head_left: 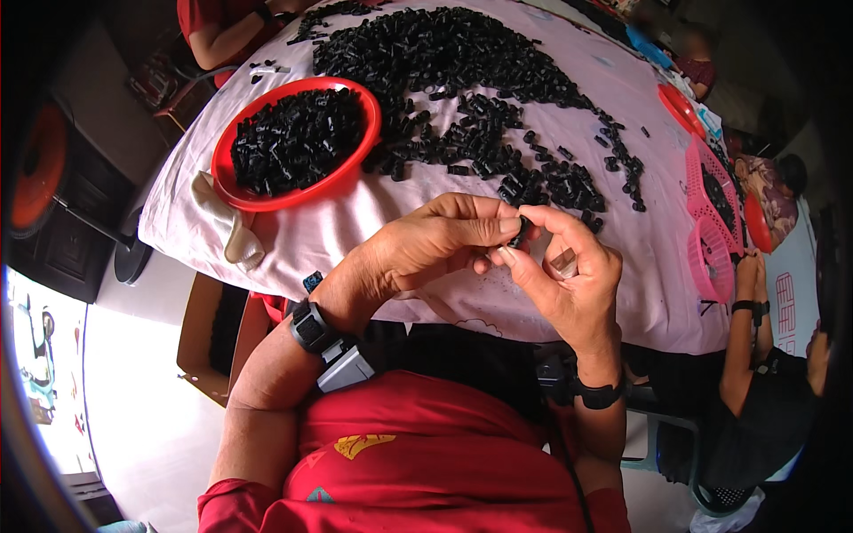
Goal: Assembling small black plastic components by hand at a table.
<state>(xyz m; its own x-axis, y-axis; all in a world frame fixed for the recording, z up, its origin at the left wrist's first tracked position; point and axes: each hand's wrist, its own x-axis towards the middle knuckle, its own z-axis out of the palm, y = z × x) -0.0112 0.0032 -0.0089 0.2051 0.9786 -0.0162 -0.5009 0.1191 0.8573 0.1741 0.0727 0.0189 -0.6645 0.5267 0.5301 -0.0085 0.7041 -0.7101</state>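
Between my fingertips is a small black cylindrical part [518,236], mostly covered by the fingers. My left hand [440,238] pinches it from the left with thumb and forefinger. From the other side, the thumb and forefinger of my right hand [573,266] close on the same part. A small flat brownish piece [563,259] shows against my right palm; its kind is unclear. Just beyond my hands, several loose black parts [573,182] of like look lie on the pink cloth [400,200] over the table.
A red basin [373,133] full of black parts stands at the left, beside a whitish cloth [233,226]. A large heap of black parts [435,49] spreads over the far table. Pink baskets [709,258] stand at the right, near another person's arms [745,329]. A cardboard box [200,333] sits below left.
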